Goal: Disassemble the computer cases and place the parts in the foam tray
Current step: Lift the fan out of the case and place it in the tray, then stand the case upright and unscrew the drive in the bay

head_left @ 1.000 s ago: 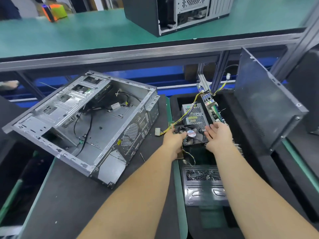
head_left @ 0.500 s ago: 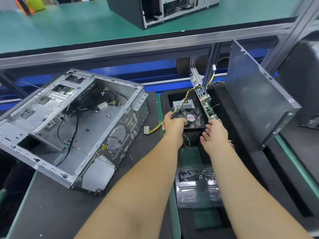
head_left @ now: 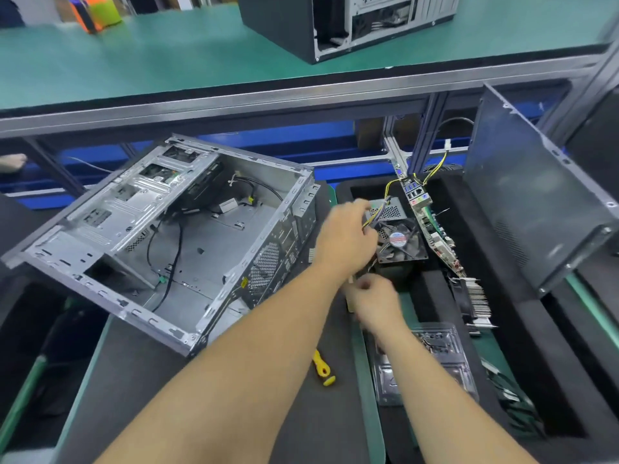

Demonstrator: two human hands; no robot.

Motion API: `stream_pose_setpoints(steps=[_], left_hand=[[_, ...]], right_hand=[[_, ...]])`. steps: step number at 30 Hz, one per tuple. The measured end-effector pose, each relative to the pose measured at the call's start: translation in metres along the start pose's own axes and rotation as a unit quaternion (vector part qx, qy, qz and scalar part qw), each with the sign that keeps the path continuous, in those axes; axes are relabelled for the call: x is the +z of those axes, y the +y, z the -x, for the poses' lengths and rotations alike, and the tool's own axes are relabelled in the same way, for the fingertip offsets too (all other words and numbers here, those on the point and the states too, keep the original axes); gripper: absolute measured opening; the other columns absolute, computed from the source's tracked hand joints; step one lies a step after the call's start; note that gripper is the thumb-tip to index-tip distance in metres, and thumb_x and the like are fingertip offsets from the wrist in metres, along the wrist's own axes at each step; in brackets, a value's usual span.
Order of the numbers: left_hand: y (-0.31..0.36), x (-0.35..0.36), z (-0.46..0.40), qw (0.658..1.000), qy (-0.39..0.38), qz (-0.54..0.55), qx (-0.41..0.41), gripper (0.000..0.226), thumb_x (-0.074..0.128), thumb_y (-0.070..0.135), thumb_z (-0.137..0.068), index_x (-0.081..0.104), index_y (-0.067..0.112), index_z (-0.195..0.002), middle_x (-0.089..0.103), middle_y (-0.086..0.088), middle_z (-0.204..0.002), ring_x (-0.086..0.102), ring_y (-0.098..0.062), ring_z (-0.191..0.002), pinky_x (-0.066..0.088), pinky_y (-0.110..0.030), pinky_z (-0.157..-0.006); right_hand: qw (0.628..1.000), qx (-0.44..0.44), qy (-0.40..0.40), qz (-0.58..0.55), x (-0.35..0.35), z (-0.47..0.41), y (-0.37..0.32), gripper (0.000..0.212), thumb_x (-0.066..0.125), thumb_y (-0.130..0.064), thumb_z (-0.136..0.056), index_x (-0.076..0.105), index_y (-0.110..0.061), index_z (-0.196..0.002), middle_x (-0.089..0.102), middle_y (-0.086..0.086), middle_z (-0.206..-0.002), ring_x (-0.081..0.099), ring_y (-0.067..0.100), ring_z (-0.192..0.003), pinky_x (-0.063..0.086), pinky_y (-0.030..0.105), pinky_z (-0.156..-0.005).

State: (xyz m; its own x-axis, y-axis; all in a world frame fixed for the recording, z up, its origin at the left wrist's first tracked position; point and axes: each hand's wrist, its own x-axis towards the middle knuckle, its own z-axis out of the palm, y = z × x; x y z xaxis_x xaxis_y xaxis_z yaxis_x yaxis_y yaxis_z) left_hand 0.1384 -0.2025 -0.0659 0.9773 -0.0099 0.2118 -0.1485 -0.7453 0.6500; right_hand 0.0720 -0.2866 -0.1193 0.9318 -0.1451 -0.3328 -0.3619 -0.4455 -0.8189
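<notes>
Fingers (head_left: 363, 229) of the left hand (head_left: 345, 241) pinch the yellow wires (head_left: 376, 217) beside the fan (head_left: 400, 242), right of centre in the foam tray (head_left: 435, 289); the right hand (head_left: 375, 301) blurs, grip unclear. Best tuck wires down flat, clear of the blades.

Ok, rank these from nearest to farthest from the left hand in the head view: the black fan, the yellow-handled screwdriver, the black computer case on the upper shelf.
1. Black fan: just right of the left hand, in the foam tray.
2. Yellow-handled screwdriver: below the hand, on the dark mat towards the person.
3. Black computer case: far beyond the hand, on the green upper shelf.
</notes>
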Motion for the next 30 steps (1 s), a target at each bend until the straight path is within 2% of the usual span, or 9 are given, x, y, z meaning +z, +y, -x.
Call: stream_pose_setpoints(steps=[3,5,8,13,16,21,24,26,30], left_hand=[[-0.011,-0.051,-0.009,0.961,0.099,-0.256,0.043,0.036,0.06,0.016,-0.083,0.057,0.015,-0.118,0.063,-0.006,-0.111,0.053,-0.03,-0.108,0.04,-0.04,-0.091],[-0.031,-0.077,-0.004,0.936,0.055,-0.344,-0.048,0.049,0.058,0.028,-0.093,0.043,0.014,-0.137,0.058,-0.009,-0.125,0.051,-0.031,-0.118,0.038,-0.042,-0.098],[-0.058,-0.088,0.011,0.923,-0.066,-0.343,-0.163,0.062,0.049,0.033,-0.105,0.02,0.005,-0.153,0.06,-0.015,-0.131,0.059,-0.036,-0.119,0.044,-0.042,-0.088],[-0.064,-0.1,0.019,0.951,-0.092,-0.27,-0.123,0.033,0.049,0.033,-0.107,0.045,0.005,-0.123,0.065,-0.015,-0.121,0.064,-0.038,-0.11,0.039,-0.038,-0.075],[-0.065,-0.103,0.04,0.952,-0.096,-0.275,-0.094,0.027,0.049,0.033,-0.105,0.047,0.009,-0.116,0.065,-0.014,-0.116,0.063,-0.039,-0.107,0.038,-0.037,-0.073],[-0.071,-0.111,0.069,0.949,-0.14,-0.279,-0.048,0.03,0.055,0.04,-0.1,0.037,0.017,-0.101,0.061,-0.01,-0.107,0.06,-0.035,-0.1,0.038,-0.037,-0.072],[-0.074,-0.114,0.08,0.946,-0.152,-0.285,-0.026,0.03,0.058,0.042,-0.1,0.043,0.016,-0.104,0.06,-0.01,-0.103,0.059,-0.033,-0.096,0.037,-0.036,-0.07],[-0.077,-0.117,0.084,0.945,-0.154,-0.288,-0.009,0.032,0.058,0.042,-0.099,0.05,0.013,-0.112,0.062,-0.011,-0.108,0.061,-0.035,-0.099,0.038,-0.035,-0.071],[-0.086,-0.125,0.089,0.941,-0.167,-0.295,0.012,0.031,0.058,0.042,-0.096,0.042,0.017,-0.099,0.049,0.0,-0.085,0.053,-0.032,-0.084,0.037,-0.034,-0.069]], right_hand=[[0.96,-0.045,-0.166,0.219,0.026,0.027,-0.005,0.035,0.073,-0.048,-0.078,0.058,-0.018,-0.07,0.065,0.003,-0.077,0.064,0.026,-0.08,0.048,0.03,-0.067],[0.899,-0.057,-0.227,0.371,0.039,0.043,-0.004,0.042,0.075,-0.056,-0.071,0.053,-0.02,-0.079,0.067,0.004,-0.091,0.064,0.025,-0.088,0.046,0.03,-0.069],[0.855,-0.083,-0.211,0.467,0.049,0.06,0.001,0.024,0.069,-0.032,-0.08,0.051,-0.021,-0.092,0.066,0.006,-0.113,0.064,0.03,-0.105,0.042,0.031,-0.072],[0.964,0.006,-0.181,0.194,0.033,0.053,0.003,0.017,0.059,-0.025,-0.086,0.049,-0.017,-0.074,0.061,0.002,-0.069,0.058,0.019,-0.056,0.048,0.023,-0.051],[0.996,0.019,-0.085,0.003,0.022,0.041,0.001,0.006,0.051,-0.018,-0.09,0.055,-0.014,-0.087,0.054,0.003,-0.072,0.055,0.023,-0.059,0.057,0.041,-0.062],[0.991,-0.047,0.09,-0.087,0.013,0.018,-0.033,0.024,0.061,-0.022,-0.085,0.051,-0.017,-0.064,0.05,-0.001,-0.06,0.046,0.027,-0.065,0.04,0.035,-0.065],[0.984,-0.103,0.132,-0.053,0.013,0.005,-0.059,0.026,0.056,-0.028,-0.095,0.056,-0.011,-0.075,0.06,0.006,-0.074,0.054,0.032,-0.078,0.043,0.039,-0.071],[0.982,-0.129,0.135,-0.02,0.012,-0.005,-0.077,0.023,0.052,-0.032,-0.099,0.056,-0.013,-0.086,0.059,0.012,-0.091,0.054,0.033,-0.088,0.041,0.038,-0.078],[0.993,-0.113,0.021,-0.028,0.006,-0.023,-0.11,0.037,0.052,-0.039,-0.099,0.055,-0.007,-0.081,0.053,0.007,-0.079,0.049,0.026,-0.081,0.042,0.04,-0.076]])
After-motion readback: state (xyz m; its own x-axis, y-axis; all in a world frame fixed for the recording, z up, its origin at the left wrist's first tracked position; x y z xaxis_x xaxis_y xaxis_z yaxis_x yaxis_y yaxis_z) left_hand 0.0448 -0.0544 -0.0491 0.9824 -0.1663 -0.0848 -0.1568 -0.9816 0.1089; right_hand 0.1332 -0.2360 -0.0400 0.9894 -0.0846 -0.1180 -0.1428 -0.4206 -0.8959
